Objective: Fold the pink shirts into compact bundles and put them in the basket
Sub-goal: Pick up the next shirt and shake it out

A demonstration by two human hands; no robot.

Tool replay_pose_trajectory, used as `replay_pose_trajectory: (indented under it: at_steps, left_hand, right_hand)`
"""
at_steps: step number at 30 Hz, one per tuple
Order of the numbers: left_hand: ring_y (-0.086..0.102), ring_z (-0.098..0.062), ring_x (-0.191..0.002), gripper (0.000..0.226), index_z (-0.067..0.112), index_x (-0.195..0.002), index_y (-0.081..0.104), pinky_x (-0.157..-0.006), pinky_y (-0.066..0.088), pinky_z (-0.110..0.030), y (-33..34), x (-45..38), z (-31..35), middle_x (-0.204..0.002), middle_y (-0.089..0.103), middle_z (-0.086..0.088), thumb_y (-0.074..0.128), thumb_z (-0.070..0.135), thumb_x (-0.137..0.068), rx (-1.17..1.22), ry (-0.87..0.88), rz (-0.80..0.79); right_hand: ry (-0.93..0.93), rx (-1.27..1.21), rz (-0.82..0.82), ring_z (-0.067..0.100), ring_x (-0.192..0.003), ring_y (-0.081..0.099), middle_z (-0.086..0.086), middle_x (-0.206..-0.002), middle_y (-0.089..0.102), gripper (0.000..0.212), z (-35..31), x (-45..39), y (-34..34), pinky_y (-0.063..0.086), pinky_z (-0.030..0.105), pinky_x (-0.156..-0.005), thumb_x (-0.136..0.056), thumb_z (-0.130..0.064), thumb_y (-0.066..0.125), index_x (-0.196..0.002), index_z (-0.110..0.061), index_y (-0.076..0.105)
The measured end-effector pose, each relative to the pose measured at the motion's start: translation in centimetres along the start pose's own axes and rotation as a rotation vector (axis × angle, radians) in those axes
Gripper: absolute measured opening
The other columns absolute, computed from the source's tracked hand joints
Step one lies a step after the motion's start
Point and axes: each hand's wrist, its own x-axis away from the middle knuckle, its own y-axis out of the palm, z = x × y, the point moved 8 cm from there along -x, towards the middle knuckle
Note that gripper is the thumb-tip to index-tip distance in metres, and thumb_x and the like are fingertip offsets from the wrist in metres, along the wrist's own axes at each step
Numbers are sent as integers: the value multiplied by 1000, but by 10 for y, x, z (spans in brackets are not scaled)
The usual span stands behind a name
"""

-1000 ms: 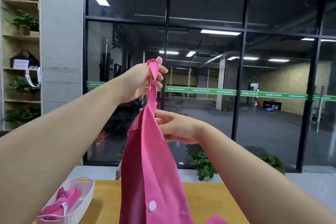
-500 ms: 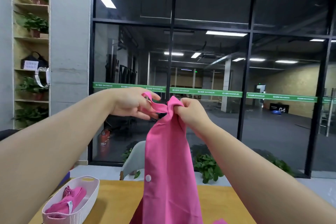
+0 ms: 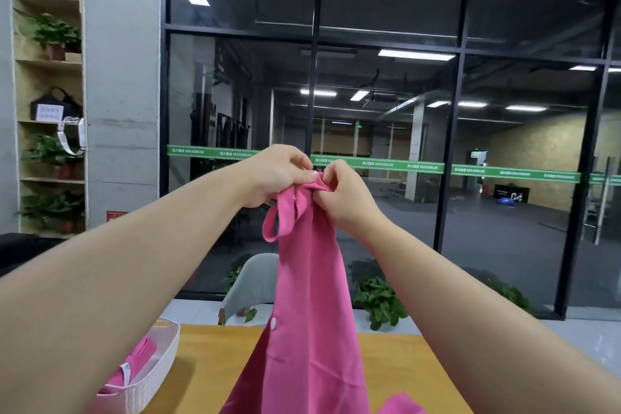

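Glass partition behind a yellow wooden table point(image 3: 386, 366) carries a green strip reading "MAXIMUM". Left hand point(image 3: 275, 175) and right hand point(image 3: 342, 191) pinch the top edge of a hanging pink button-front shirt point(image 3: 312, 312); step: finding its shoulders. Next, probably lay it flat. White slatted plastic basket point(image 3: 161, 356) holds a folded pink bundle point(image 3: 134, 366).

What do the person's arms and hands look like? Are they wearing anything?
Both arms are bare all the way, with no sleeves showing. The left hand and right hand wear no gloves, rings, watch or bracelets. The nails look short and unpainted.
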Motion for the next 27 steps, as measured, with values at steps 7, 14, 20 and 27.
replay_pose_trajectory:
  at_steps: [7, 14, 20, 27]
  left_hand:
    - [52, -16, -83, 12, 17, -98, 52, -78, 47, -31, -33, 2, 14, -97, 53, -4, 46, 7, -98, -82, 133, 312]
    - [55, -5, -72, 42, 24, -102, 55, -64, 41, -23, -2, 15, 21, -81, 60, 9, 55, 60, -81, -501, 155, -19]
    - [54, -12, -62, 29, 24, -61, 58, -62, 43, -25, 9, 14, 5, -67, 59, 4, 70, 40, -82, -824, 162, -221]
    - [53, -17, -64, 23, 8, -90, 62, -55, 41, -27, -28, 9, 25, -74, 59, -2, 48, 23, -99, -680, 279, 224]
  right_hand:
    - [218, -165, -476, 5, -63, 57, -1, -75, 65, 21, 18, 19, 19, 45, 16, -66, -82, -17, 73, -94, -1, 68]
    - [232, -285, -247, 17, -71, 47, 6, -76, 49, 17, 16, 8, 16, 45, 27, -60, -96, -18, 53, -81, -11, 46]
    - [66, 48, -210, 6, -60, 45, -8, -68, 54, 34, 3, 4, 7, 36, 24, -59, -87, -47, 62, -78, -14, 59]
    - [250, 178, -575, 16, -81, 69, -1, -87, 72, 23, 26, 31, 16, 58, 31, -76, -76, -34, 76, -93, -20, 69]
